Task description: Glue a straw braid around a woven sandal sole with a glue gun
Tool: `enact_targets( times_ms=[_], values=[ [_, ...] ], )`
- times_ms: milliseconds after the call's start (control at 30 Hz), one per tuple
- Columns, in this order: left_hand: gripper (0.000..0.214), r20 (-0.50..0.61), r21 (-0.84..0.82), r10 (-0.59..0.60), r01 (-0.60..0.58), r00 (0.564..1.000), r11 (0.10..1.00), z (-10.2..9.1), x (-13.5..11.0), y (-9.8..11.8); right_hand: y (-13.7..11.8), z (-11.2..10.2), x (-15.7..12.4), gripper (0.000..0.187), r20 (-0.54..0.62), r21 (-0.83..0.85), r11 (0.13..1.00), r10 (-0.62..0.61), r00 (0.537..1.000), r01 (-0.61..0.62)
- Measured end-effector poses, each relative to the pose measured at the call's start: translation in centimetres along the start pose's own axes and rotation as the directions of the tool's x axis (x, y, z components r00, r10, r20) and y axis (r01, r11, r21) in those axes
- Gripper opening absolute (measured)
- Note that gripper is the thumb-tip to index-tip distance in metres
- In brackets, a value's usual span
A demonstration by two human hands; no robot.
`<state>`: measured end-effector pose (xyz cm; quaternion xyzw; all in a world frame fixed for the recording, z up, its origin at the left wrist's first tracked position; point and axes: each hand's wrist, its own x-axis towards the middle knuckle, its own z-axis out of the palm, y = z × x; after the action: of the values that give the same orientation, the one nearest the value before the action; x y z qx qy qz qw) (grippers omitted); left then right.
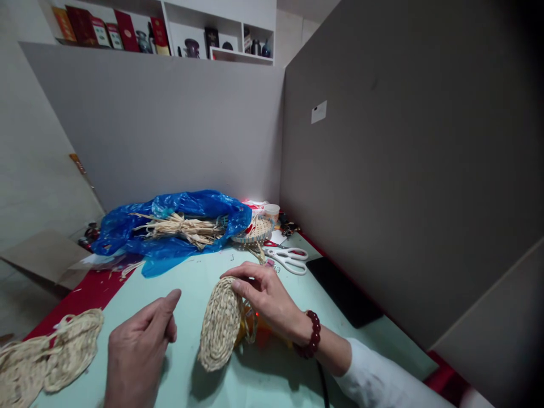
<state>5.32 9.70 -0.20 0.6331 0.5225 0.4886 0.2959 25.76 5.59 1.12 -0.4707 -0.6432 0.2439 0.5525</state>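
Note:
An oval woven straw sole is tilted up above the table, its coiled braid facing me. My right hand pinches its top edge between thumb and fingers. A looped straw strand hangs behind it, and something orange-yellow shows below the palm. To the left, apart from the sole, is my left hand, its fingers curled in and its thumb pointing up; nothing shows in it. At the lower left lie other woven straw pieces.
A blue plastic bag with a bundle of dry straw lies at the back. Near it are a round woven basket, a paper cup and white-handled scissors. A black flat pad lies along the grey right partition.

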Motion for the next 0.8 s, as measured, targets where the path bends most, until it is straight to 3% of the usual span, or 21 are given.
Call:
enact_targets(
  times_ms=[100, 267, 400, 567, 667, 800],
  values=[
    [0.028, 0.081, -0.095, -0.04, 0.048, 0.996, 0.994, 0.6, 0.1, 0.5, -0.2, 0.1, -0.1, 0.018, 0.022, -0.019, 0.999, -0.025, 0.999, 0.026],
    [0.042, 0.236, -0.245, -0.062, 0.121, 0.97, 0.962, 1.1, -0.4, 1.6, -0.7, 0.3, -0.5, 0.02, 0.052, -0.045, 0.996, -0.073, 0.996, 0.076],
    [0.041, 0.334, -0.345, -0.074, 0.195, 0.94, 0.918, 1.8, -1.4, 2.2, -1.1, 0.8, -1.0, 0.021, 0.069, -0.081, 0.988, -0.122, 0.99, 0.128],
    [0.037, 0.323, -0.388, -0.076, 0.205, 0.943, 0.898, 2.7, -2.2, 2.2, -1.0, 1.5, -1.7, 0.025, 0.1, -0.132, 0.972, -0.184, 0.978, 0.197],
    [0.044, 0.341, -0.391, -0.092, 0.23, 0.935, 0.891, 2.4, -2.2, 1.8, -0.9, 1.7, -1.9, 0.027, 0.081, -0.129, 0.977, -0.159, 0.984, 0.169],
    [0.044, 0.341, -0.397, -0.108, 0.247, 0.934, 0.884, 1.8, -2.1, 1.5, -1.1, 1.4, -1.9, 0.01, 0.081, -0.089, 0.985, -0.14, 0.987, 0.147]
  ],
)
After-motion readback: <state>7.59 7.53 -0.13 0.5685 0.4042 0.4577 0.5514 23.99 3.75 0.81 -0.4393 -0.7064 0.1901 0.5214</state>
